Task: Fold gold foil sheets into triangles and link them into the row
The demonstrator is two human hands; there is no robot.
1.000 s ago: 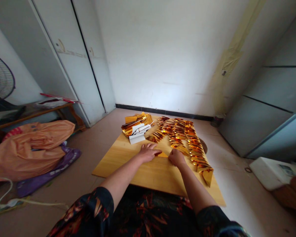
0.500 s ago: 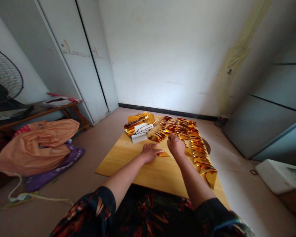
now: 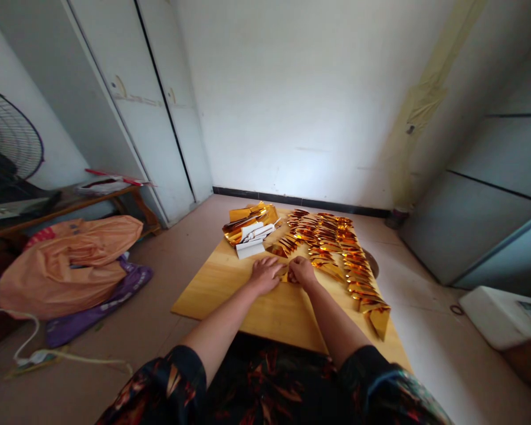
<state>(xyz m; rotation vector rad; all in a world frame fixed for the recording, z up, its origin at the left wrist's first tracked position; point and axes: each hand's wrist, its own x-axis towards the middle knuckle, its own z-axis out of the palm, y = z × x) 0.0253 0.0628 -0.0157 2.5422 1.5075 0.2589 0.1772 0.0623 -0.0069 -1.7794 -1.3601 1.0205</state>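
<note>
A small piece of gold foil paper (image 3: 284, 276) lies between my hands, mostly covered by them. My left hand (image 3: 266, 275) rests flat on the wooden board with its fingers stretched out, fingertips at the paper. Curled fingers of my right hand (image 3: 301, 273) pinch the paper's right part. Behind and to the right, folded gold foil pieces (image 3: 321, 233) stand overlapped in several rows. A heap of gold foil sheets (image 3: 248, 218) with white undersides lies at the board's back left.
The wooden board (image 3: 221, 295) is in front of me. To the left are an orange bag (image 3: 71, 260), a purple bag (image 3: 128, 295), a white cord (image 3: 92, 358) and a fan (image 3: 13, 130). A white box (image 3: 500, 316) stands at right.
My right hand has come down and left onto the paper beside my left hand. The left hand has shifted slightly, and the paper's right corner is now covered.
</note>
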